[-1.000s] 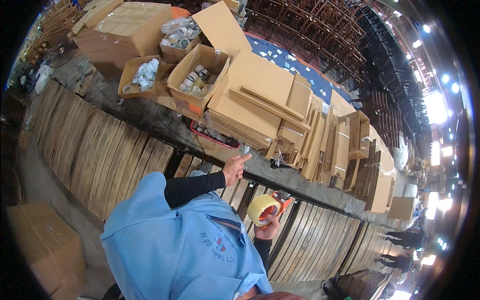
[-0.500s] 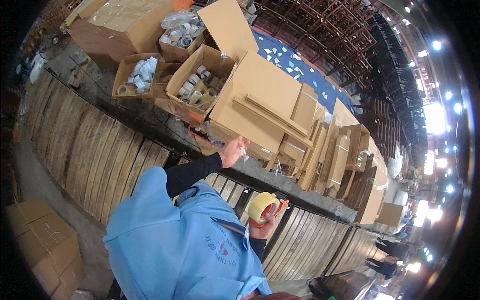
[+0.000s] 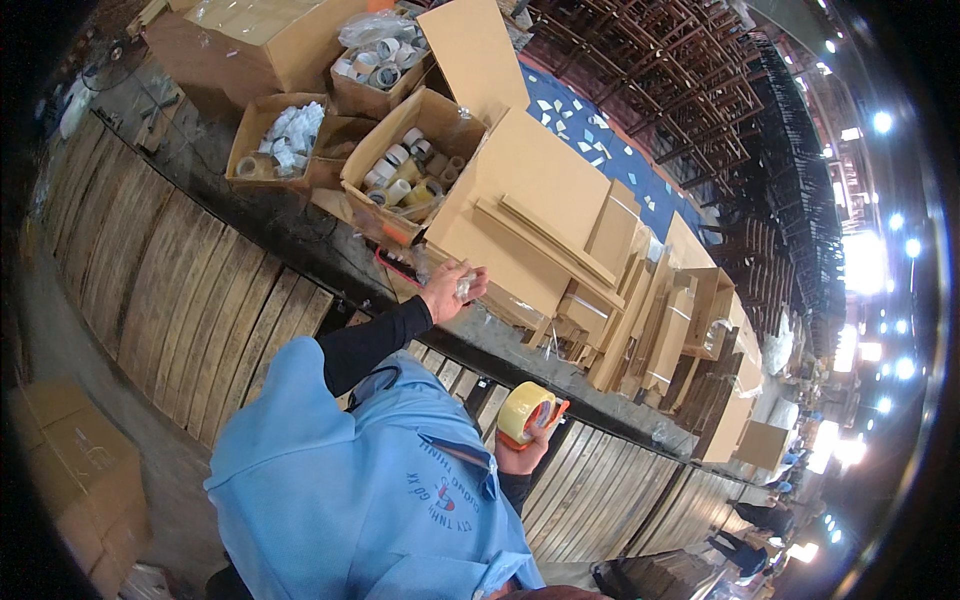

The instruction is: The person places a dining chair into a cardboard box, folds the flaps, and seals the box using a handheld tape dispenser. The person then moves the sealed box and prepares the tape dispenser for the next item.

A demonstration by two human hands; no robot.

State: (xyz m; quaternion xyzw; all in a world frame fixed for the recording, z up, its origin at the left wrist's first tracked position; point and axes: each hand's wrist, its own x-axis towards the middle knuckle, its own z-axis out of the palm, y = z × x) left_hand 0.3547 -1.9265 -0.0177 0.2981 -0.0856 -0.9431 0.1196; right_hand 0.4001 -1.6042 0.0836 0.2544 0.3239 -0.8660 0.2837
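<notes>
My left hand (image 3: 450,292) reaches out in front of the cardboard stack, its fingers loosely curled. A small crumpled whitish scrap (image 3: 464,287), like wadded tape or plastic, rests in those fingers. My right hand (image 3: 525,455) grips an orange tape dispenser (image 3: 563,409) carrying a thick roll of yellowish tape (image 3: 518,411), close to my body. Part of the dispenser is hidden by the roll and my fingers.
Beyond my left hand stands an open carton (image 3: 362,205) of tape rolls, beside a smaller box (image 3: 240,150) with crumpled white scraps. Flattened cardboard (image 3: 530,180) is stacked ahead. A slatted wooden conveyor (image 3: 170,290) runs in front of me. Other people (image 3: 762,517) stand far right.
My left hand has shifted to the left and its fingers have spread a little around the scrap. My right hand still grips the tape dispenser, nearly unmoved.
</notes>
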